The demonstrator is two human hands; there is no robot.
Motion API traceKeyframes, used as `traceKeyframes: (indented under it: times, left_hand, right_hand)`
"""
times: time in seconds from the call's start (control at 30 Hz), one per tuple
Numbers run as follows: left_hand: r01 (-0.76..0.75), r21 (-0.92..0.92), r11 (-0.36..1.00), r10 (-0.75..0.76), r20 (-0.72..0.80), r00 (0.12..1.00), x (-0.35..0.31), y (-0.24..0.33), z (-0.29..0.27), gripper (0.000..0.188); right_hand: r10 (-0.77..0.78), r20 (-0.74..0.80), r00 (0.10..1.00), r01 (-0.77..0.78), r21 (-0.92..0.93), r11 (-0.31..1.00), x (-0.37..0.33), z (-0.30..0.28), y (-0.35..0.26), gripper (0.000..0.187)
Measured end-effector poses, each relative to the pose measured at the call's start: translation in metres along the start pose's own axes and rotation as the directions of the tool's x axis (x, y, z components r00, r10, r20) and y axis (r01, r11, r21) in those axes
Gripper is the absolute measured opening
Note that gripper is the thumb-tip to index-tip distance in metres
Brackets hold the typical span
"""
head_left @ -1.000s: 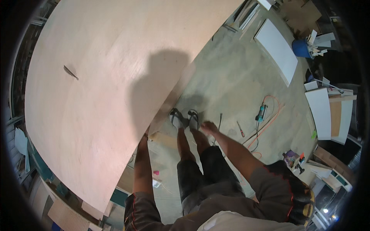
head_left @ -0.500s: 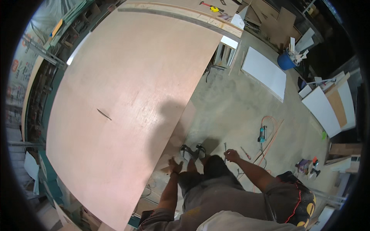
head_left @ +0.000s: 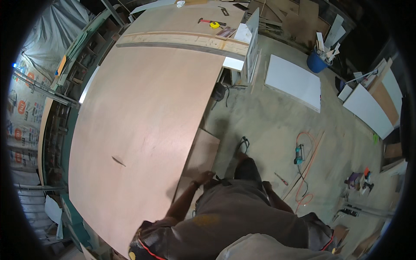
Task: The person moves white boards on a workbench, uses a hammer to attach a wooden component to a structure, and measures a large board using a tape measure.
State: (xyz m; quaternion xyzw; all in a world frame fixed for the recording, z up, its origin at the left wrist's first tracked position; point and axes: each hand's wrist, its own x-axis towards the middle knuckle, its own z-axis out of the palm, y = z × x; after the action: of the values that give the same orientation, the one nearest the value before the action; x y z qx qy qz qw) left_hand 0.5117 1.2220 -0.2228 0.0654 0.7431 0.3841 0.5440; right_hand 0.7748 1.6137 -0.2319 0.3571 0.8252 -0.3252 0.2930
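Observation:
A large pale plywood sheet (head_left: 143, 99) fills the left side on a raised support, and a slim dark strip (head_left: 118, 161) lies on it. My left hand (head_left: 204, 177) hangs low between the sheet's right edge and my thigh; its fingers are dark and hard to make out. A brown board (head_left: 202, 149) sits below the sheet's edge near this hand. Down at my right hip is my right hand (head_left: 267, 186), its fingers mostly hidden. A screwdriver-like tool with a reddish handle (head_left: 282, 180) lies on the floor nearest to it.
A teal power tool (head_left: 299, 154) lies on the floor by an orange cord (head_left: 307, 136). A white panel (head_left: 292, 82) and a blue bucket of offcuts (head_left: 316, 63) are beyond. A wooden beam (head_left: 182, 41) crosses the sheet's far end, with a red-handled hammer (head_left: 208, 21) and yellow tape measure (head_left: 214, 25) past it.
I have stepped forward alongside the sheet, and my view has shifted. My right hand has drawn in to my hip; the thin grey item seen beside it before no longer shows.

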Motion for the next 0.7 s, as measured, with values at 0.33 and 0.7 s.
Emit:
traceKeyframes:
  times: [0.33, 0.7]
  left_hand:
    - [-0.415, -0.086, 0.906, 0.358, -0.372, 0.857, 0.173, 0.38, -0.044, 0.042]
    - [-0.427, 0.557, 0.712, 0.679, -0.702, 0.217, 0.253, 0.657, -0.21, 0.029]
  right_hand:
    - [0.055, -0.047, 0.997, -0.021, 0.539, 0.842, 0.151, -0.25, -0.002, 0.031]
    - [0.279, -0.048, 0.959, -0.115, 0.834, 0.539, 0.273, -0.427, -0.052, 0.018]
